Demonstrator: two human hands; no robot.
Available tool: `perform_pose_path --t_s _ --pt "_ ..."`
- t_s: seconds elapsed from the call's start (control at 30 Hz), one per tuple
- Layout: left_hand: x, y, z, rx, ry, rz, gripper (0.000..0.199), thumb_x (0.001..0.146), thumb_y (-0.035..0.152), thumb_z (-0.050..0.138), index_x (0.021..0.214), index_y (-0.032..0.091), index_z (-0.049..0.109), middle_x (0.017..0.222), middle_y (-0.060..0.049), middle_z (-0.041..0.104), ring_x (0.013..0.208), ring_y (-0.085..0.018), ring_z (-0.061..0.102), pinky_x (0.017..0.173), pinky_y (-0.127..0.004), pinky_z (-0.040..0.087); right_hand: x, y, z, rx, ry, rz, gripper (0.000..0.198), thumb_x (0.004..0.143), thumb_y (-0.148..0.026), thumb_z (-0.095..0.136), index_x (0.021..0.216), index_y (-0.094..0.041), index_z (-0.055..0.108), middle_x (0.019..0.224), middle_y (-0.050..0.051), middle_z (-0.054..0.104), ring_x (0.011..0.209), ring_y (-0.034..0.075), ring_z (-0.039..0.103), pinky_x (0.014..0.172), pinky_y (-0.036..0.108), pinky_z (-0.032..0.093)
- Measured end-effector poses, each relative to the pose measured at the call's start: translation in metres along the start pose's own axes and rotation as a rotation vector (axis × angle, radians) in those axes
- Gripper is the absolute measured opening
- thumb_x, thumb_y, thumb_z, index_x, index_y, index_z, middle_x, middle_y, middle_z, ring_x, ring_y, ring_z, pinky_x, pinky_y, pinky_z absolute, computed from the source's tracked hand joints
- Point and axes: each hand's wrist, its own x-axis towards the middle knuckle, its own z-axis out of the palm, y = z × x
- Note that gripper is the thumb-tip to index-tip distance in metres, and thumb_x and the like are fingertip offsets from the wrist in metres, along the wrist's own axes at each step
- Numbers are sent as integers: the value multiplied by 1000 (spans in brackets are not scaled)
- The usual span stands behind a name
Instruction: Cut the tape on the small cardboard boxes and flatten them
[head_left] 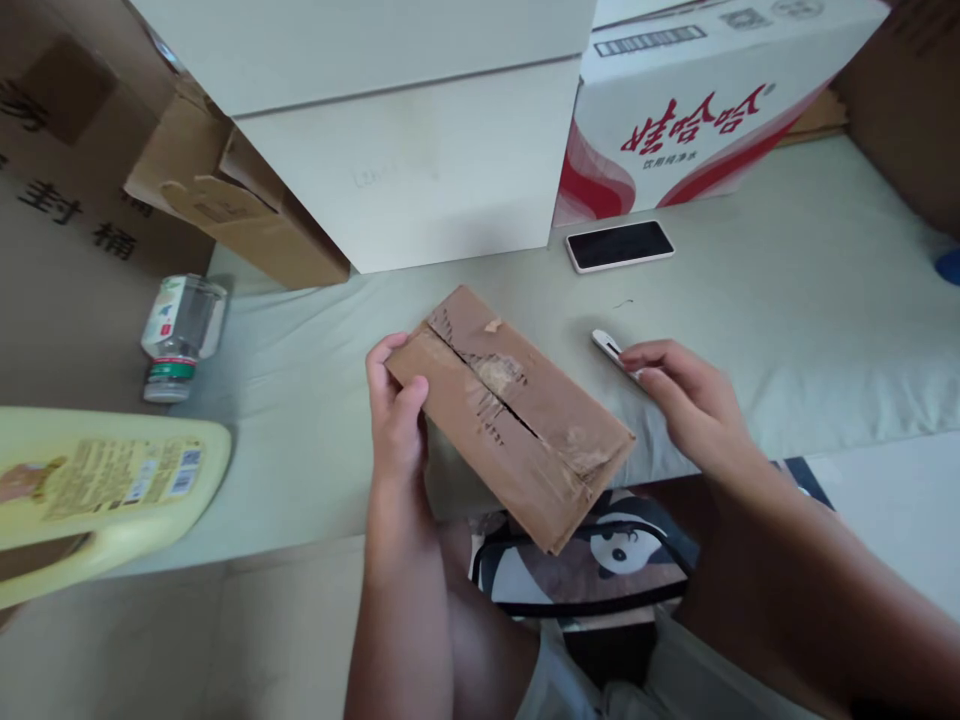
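My left hand (396,405) grips the upper left end of a small brown cardboard box (517,400), thumb on top and fingers round its far edge. The box is tilted over the front edge of the cloth-covered surface. Its upper face is scuffed, with torn patches and a dark slit along the middle seam. To the right of the box, my right hand (686,395) is closed around a slim white box cutter (606,345) with a dark slot, its front end pointing up and left, apart from the box. I cannot make out a bare blade.
A phone (621,246) lies behind the box cutter on the pale green cloth (757,290). White boxes (420,170) and a red-and-white carton (675,130) stand at the back. At left are an open carton (247,215), a clear bottle (184,330) and a yellow jug (112,490).
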Motion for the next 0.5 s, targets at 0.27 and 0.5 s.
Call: perform_pose_path --t_s 0.27,0.5 --pt "4 -4 6 14 32 4 57 73 55 79 119 30 58 108 -4 62 88 -18 61 76 -30 51 13 20 -6 -700 -335 360 33 90 -35 52 114 -19 68 94 12 74 76 29 70 63 38 46" --pt "6 -6 14 7 30 17 52 78 55 74 120 31 55 109 -4 62 88 -20 62 73 -31 51 7 -16 -15 376 246 212 10 79 -27 65 84 -25 56 67 -5 56 47 14 55 47 29 47"
